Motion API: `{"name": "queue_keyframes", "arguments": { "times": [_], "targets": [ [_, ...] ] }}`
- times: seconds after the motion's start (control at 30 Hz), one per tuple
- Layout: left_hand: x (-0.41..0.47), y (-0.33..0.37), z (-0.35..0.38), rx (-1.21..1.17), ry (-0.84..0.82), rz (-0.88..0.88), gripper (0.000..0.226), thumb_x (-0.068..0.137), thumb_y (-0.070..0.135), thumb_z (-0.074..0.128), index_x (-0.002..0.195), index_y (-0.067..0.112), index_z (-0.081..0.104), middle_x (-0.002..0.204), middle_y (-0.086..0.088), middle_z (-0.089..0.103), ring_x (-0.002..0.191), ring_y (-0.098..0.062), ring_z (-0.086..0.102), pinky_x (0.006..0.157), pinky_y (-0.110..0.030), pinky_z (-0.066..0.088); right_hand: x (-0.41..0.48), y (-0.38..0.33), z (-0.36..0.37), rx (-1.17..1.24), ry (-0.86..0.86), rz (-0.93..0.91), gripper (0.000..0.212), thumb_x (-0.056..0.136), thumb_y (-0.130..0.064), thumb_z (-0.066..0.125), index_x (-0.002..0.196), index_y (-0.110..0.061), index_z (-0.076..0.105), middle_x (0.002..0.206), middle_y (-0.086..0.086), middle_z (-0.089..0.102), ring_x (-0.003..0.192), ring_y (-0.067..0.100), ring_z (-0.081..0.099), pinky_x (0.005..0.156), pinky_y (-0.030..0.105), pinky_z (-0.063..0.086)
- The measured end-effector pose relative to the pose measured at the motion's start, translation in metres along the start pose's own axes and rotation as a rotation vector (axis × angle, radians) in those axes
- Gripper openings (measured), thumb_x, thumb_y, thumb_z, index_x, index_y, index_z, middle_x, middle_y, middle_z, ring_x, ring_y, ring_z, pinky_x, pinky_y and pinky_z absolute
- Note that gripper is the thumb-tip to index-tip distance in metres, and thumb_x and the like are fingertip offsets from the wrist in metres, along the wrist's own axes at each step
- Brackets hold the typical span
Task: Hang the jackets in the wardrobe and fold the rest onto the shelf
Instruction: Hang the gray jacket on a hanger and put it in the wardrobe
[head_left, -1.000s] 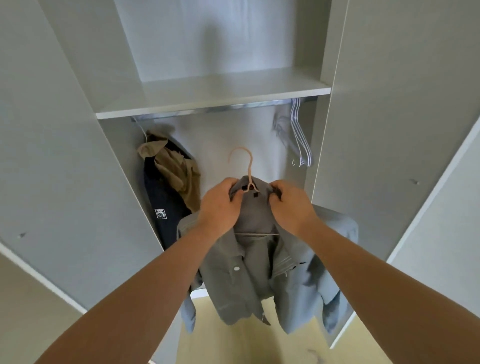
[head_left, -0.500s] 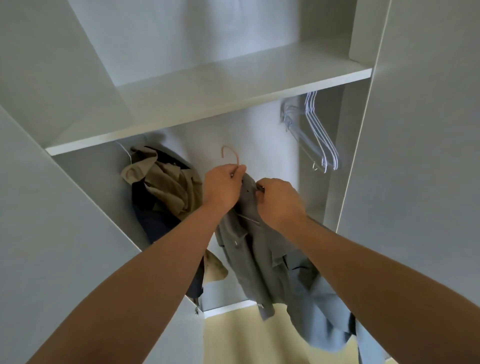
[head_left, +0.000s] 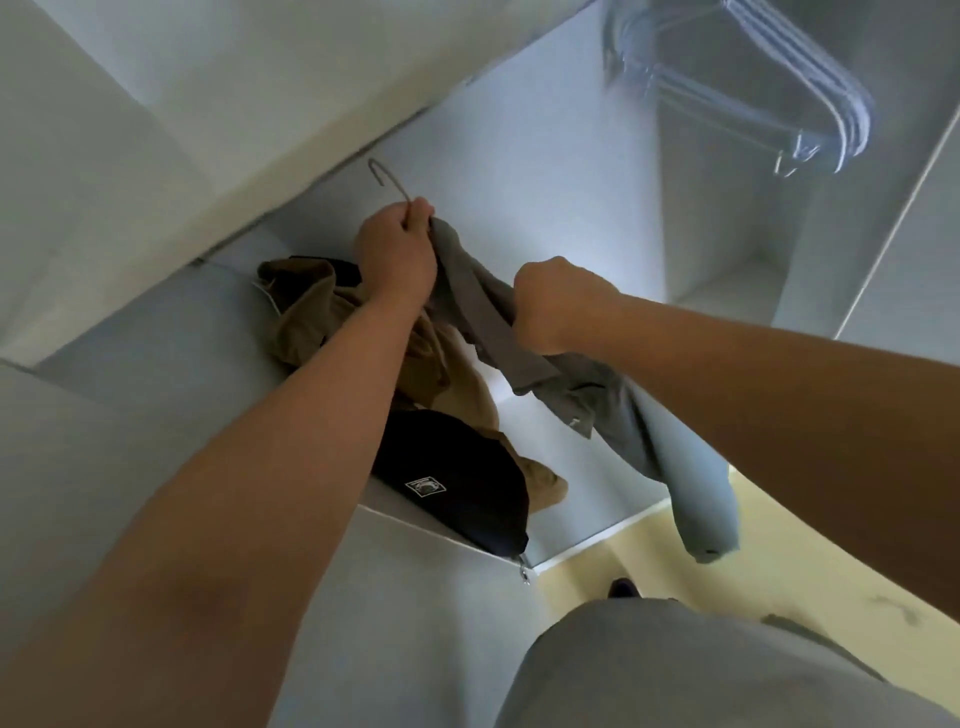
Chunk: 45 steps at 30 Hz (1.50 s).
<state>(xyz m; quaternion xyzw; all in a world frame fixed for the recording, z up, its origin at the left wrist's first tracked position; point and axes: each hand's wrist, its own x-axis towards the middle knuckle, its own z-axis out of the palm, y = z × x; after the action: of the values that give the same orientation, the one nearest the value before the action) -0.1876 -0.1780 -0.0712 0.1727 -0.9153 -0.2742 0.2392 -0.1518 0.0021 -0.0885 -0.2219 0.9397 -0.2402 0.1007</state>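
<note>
While the wire neck of the hanger (head_left: 387, 179) was pinched in the left grip (head_left: 397, 249), fingers curled tight just under the hook, a fold of the grey jacket (head_left: 545, 374) was clenched lower down in the right grip (head_left: 550, 301).

Change noted: a second before, both grips were set together at the collar, and the jacket was held square and low before the opening. Since then the left grip was carried up and leftward and the hook was brought close under the shelf (head_left: 234, 171). The right grip was shifted off the collar to the shoulder cloth. The jacket was thereby turned edge-on, with one sleeve left trailing above the floor (head_left: 597, 566).

Bearing on the task: the hook was not seen caught on anything, and the rail itself could not be made out. The hanging was judged to be at its last reach, with only the hooking and the release left for this item.

Container, wardrobe (head_left: 519, 182), hanging compartment:
- tan jacket (head_left: 311, 317), hung at the left, partly hidden by the left forearm;
- dark jacket (head_left: 457, 483) with a white patch, hung against the tan one;
- bare hangers (head_left: 810, 104), bunched at the upper right, blurred, well apart from the grey jacket.

Container, shelf: its contents could not be told from this angle.
</note>
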Motion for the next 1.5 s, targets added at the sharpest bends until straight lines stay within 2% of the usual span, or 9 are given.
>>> {"name": "queue_keyframes", "arguments": {
  "times": [0.23, 0.37, 0.47, 0.67, 0.8, 1.0, 1.1, 1.37, 1.5],
  "targets": [
    [0.048, -0.052, -0.006, -0.016, 0.051, -0.014, 0.036, 0.107, 0.03, 0.044, 0.105, 0.013, 0.075, 0.098, 0.002, 0.071, 0.084, -0.006, 0.058, 0.06, -0.007, 0.035, 0.036, -0.044, 0.034, 0.012, 0.036, -0.075, 0.032, 0.084, -0.006, 0.058, 0.061, -0.018, 0.039, 0.065, 0.002, 0.046, 0.052, 0.016, 0.046, 0.046, 0.022, 0.031],
    [0.069, -0.062, -0.01, -0.057, 0.083, -0.029, 0.034, 0.106, 0.027, 0.045, 0.097, 0.014, 0.075, 0.088, 0.007, 0.067, 0.081, -0.006, 0.059, 0.061, -0.005, 0.04, 0.051, -0.056, 0.046, 0.023, 0.076, -0.128, 0.034, 0.083, -0.002, 0.056, 0.062, -0.019, 0.035, 0.066, 0.0, 0.039, 0.052, 0.015, 0.04, 0.046, 0.024, 0.028],
    [0.075, -0.07, -0.011, -0.078, 0.08, -0.01, 0.036, 0.106, 0.026, 0.044, 0.1, 0.011, 0.076, 0.095, 0.001, 0.074, 0.083, -0.006, 0.062, 0.065, -0.005, 0.04, 0.061, -0.061, 0.052, 0.06, 0.083, -0.133, 0.035, 0.082, 0.0, 0.056, 0.061, -0.018, 0.035, 0.066, 0.0, 0.039, 0.052, 0.015, 0.039, 0.045, 0.023, 0.028],
    [0.066, -0.077, -0.016, -0.107, 0.356, 0.093, 0.033, 0.105, 0.016, 0.047, 0.096, 0.006, 0.078, 0.095, -0.006, 0.077, 0.083, 0.012, 0.049, 0.065, 0.004, 0.031, 0.071, -0.065, 0.068, 0.067, 0.118, -0.183, 0.04, 0.083, -0.002, 0.057, 0.064, -0.021, 0.028, 0.067, -0.002, 0.03, 0.052, 0.013, 0.032, 0.046, 0.025, 0.022],
    [0.082, -0.088, -0.026, 0.019, 0.363, 0.0, 0.037, 0.108, 0.026, 0.042, 0.113, 0.012, 0.076, 0.113, -0.002, 0.076, 0.102, -0.013, 0.066, 0.071, -0.002, 0.031, 0.083, -0.081, 0.069, 0.047, 0.136, -0.183, 0.04, 0.082, -0.003, 0.062, 0.064, -0.021, 0.031, 0.067, 0.0, 0.033, 0.052, 0.015, 0.033, 0.053, 0.031, 0.036],
    [0.095, -0.116, -0.032, 0.22, 0.277, -0.07, 0.046, 0.109, 0.038, 0.035, 0.128, 0.013, 0.069, 0.125, -0.009, 0.07, 0.117, -0.027, 0.061, 0.09, -0.026, 0.037, 0.096, -0.099, 0.074, -0.008, 0.125, -0.207, 0.039, 0.079, 0.0, 0.064, 0.059, -0.019, 0.035, 0.063, 0.001, 0.036, 0.048, 0.017, 0.035, 0.049, 0.03, 0.036],
    [0.099, -0.121, -0.033, 0.205, 0.274, -0.087, 0.046, 0.109, 0.038, 0.038, 0.123, 0.011, 0.072, 0.122, -0.009, 0.071, 0.115, -0.027, 0.062, 0.09, -0.026, 0.038, 0.103, -0.103, 0.075, 0.008, 0.116, -0.234, 0.036, 0.081, -0.001, 0.058, 0.059, -0.019, 0.037, 0.064, 0.001, 0.036, 0.05, 0.015, 0.036, 0.043, 0.025, 0.026],
    [0.101, -0.12, -0.034, 0.148, 0.259, -0.086, 0.041, 0.103, 0.033, 0.049, 0.089, 0.003, 0.073, 0.097, -0.016, 0.074, 0.091, -0.028, 0.063, 0.065, -0.019, 0.024, 0.117, -0.106, 0.094, 0.101, 0.043, -0.244, 0.039, 0.094, -0.012, 0.058, 0.06, -0.017, 0.039, 0.063, -0.001, 0.043, 0.052, 0.013, 0.042, 0.042, 0.024, 0.026],
    [0.103, -0.12, -0.036, 0.206, 0.221, -0.071, 0.036, 0.102, 0.031, 0.049, 0.073, 0.012, 0.057, 0.084, -0.013, 0.07, 0.075, -0.021, 0.052, 0.065, -0.023, 0.024, 0.12, -0.107, 0.1, 0.091, 0.025, -0.249, 0.036, 0.094, -0.013, 0.058, 0.064, -0.018, 0.04, 0.066, -0.001, 0.044, 0.053, 0.012, 0.044, 0.043, 0.024, 0.028]
  ]
}}
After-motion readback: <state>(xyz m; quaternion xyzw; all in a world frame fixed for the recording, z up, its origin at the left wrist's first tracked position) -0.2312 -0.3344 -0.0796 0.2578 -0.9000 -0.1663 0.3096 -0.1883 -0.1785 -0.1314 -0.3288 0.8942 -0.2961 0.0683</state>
